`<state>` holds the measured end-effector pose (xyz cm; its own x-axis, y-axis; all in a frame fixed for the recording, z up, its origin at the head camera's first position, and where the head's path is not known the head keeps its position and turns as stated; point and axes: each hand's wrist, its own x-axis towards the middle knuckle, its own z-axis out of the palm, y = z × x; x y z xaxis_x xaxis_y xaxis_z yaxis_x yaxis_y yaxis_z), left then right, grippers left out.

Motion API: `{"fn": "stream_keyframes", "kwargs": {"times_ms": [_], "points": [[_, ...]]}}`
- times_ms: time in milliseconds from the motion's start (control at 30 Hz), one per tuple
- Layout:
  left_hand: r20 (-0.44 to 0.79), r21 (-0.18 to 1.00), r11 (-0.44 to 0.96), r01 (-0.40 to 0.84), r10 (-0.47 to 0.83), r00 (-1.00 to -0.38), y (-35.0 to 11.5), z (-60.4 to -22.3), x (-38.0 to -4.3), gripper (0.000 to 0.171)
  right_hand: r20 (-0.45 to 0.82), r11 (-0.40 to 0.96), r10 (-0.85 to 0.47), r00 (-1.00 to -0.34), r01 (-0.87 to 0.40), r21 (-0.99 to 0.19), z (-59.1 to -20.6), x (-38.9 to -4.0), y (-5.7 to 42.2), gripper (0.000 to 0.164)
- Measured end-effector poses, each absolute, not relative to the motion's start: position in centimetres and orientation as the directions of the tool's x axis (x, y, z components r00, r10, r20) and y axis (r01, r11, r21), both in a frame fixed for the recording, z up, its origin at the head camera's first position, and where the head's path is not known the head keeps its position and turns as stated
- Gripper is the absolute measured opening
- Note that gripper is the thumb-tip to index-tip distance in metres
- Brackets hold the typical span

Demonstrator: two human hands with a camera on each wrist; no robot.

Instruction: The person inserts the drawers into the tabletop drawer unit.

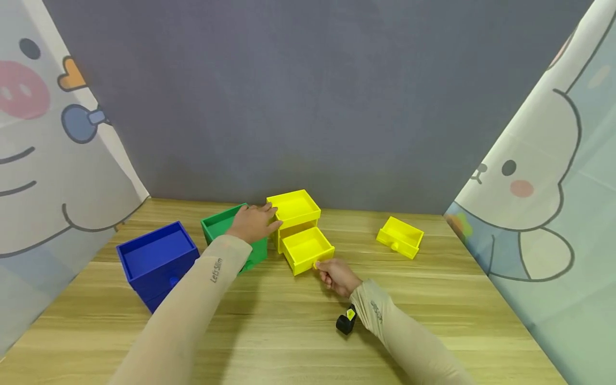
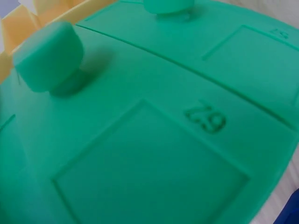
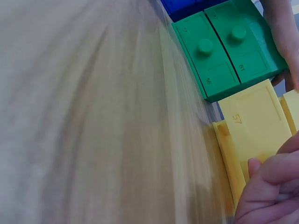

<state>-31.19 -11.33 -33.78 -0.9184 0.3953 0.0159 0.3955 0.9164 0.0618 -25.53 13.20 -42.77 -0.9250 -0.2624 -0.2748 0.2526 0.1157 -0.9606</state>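
My right hand (image 1: 338,277) pinches the knob of a yellow drawer (image 1: 308,247), which sticks far out of the lower slot of a small yellow cabinet (image 1: 294,231). Above it, the top drawer (image 1: 294,206) sits at the cabinet's top. My left hand (image 1: 254,223) reaches over a green drawer box (image 1: 257,251), its fingers outstretched against the yellow cabinet's left side. In the right wrist view, thumb and fingers of the right hand (image 3: 275,186) are at the drawer front (image 3: 254,123), marked 57. The green fronts (image 2: 154,154) with round knobs fill the left wrist view.
A loose yellow drawer (image 1: 401,235) lies apart on the wooden table (image 1: 414,299) to the right. At the left stands a blue drawer box (image 1: 159,262), partly behind my left forearm. A grey wall (image 1: 313,107) rises behind, with printed cartoon curtains on both sides.
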Motion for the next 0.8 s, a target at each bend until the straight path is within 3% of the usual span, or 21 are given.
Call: {"fn": "stream_keyframes", "kwargs": {"times_ms": [533, 800], "points": [[0.009, 0.085, 0.917, 0.389, 0.389, -0.921, -11.15, -33.93, -31.01, 0.059, -0.314, 0.154, -0.245, -0.917, 0.283, -0.947, -43.19, -26.11, 12.76, 0.024], [0.02, 0.079, 0.913, 0.4, 0.399, -0.917, -11.27, -33.91, -31.2, 0.06, -0.322, 0.142, -0.243, -0.915, 0.294, -0.945, -43.1, -26.27, 12.55, 0.033]]}}
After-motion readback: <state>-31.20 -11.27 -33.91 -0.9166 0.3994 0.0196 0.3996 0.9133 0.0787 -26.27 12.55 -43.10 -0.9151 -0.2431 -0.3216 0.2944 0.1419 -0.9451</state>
